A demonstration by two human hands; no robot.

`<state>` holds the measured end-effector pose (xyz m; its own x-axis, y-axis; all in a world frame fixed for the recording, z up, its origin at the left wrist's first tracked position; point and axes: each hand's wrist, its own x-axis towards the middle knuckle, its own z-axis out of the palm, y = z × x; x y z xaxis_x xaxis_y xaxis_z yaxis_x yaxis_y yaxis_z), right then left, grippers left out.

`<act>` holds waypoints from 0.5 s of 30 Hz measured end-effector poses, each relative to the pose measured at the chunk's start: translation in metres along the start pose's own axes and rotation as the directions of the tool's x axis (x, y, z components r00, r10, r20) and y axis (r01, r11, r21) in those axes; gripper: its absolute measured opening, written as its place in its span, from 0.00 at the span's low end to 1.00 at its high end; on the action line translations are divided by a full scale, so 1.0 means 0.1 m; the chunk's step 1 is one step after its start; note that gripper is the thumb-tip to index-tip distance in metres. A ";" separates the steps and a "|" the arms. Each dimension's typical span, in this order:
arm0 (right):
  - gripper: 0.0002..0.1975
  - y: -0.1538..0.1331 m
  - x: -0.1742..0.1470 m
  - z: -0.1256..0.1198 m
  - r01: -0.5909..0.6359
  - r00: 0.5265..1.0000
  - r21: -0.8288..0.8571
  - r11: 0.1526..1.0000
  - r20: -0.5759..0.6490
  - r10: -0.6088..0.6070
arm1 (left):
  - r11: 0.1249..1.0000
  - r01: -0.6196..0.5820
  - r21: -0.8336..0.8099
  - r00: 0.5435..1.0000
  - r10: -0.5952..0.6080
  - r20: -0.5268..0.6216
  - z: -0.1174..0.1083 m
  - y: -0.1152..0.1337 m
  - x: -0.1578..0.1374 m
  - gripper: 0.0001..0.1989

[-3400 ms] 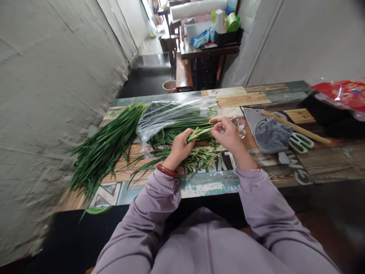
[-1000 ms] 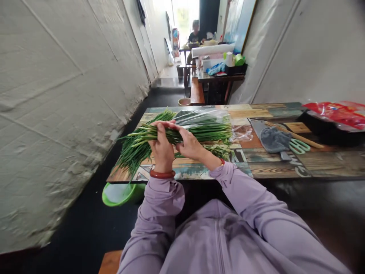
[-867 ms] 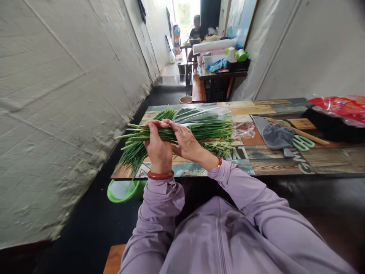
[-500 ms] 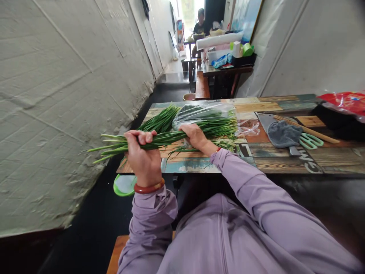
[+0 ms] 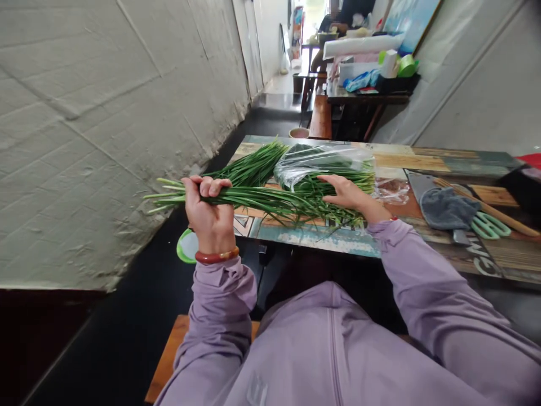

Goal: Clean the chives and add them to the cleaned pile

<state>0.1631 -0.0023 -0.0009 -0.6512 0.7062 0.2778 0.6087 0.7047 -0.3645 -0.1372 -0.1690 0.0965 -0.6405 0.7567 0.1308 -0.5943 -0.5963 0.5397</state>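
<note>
My left hand (image 5: 211, 211) is wrapped round a bunch of garlic chives (image 5: 262, 198), its pale stem ends poking out to the left and its green leaves trailing right over the table. Fingers apart, my right hand (image 5: 349, 196) hovers by the leaf tips with nothing in its grasp. Behind it, a clear plastic bag (image 5: 321, 155) partly covers more chives. A separate pile of chives (image 5: 257, 163) rests to the left of the bag. Loose trimmed bits lie below my right hand.
On the right of the table (image 5: 296, 239) are a cleaver (image 5: 416, 183), a grey cloth (image 5: 450, 208), green-handled scissors (image 5: 490, 225) and wooden sticks (image 5: 502, 208). A green-rimmed basin (image 5: 186, 248) is at floor level on the left. A person (image 5: 336, 25) sits at a far table.
My right hand has let go of the chives and moved right, its fingers opening. The bunch in my left hand now hangs free at its leaf end. The view has shifted.
</note>
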 end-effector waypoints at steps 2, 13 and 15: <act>0.34 0.04 -0.09 -0.20 0.025 0.997 -0.022 0.999 0.072 -0.023 | 0.998 0.049 -0.038 0.999 -0.049 0.012 0.08 -0.06 -0.05 0.20; 0.36 -1.28 -0.24 -0.36 0.191 0.978 0.376 0.907 -0.153 -0.142 | 0.940 0.342 -0.006 0.916 -0.332 0.225 0.46 -0.68 -0.44 0.14; 0.31 -1.39 -0.27 -0.16 0.139 0.987 0.388 0.911 -0.129 -0.096 | 0.942 0.328 0.072 0.909 -0.335 0.250 0.47 -0.79 -0.51 0.11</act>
<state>0.1036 -0.1187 0.0567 -0.6423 0.6384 0.4241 0.2880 0.7138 -0.6384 -0.0347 -0.1482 0.0859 -0.2614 0.9542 0.1456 -0.7348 -0.2945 0.6111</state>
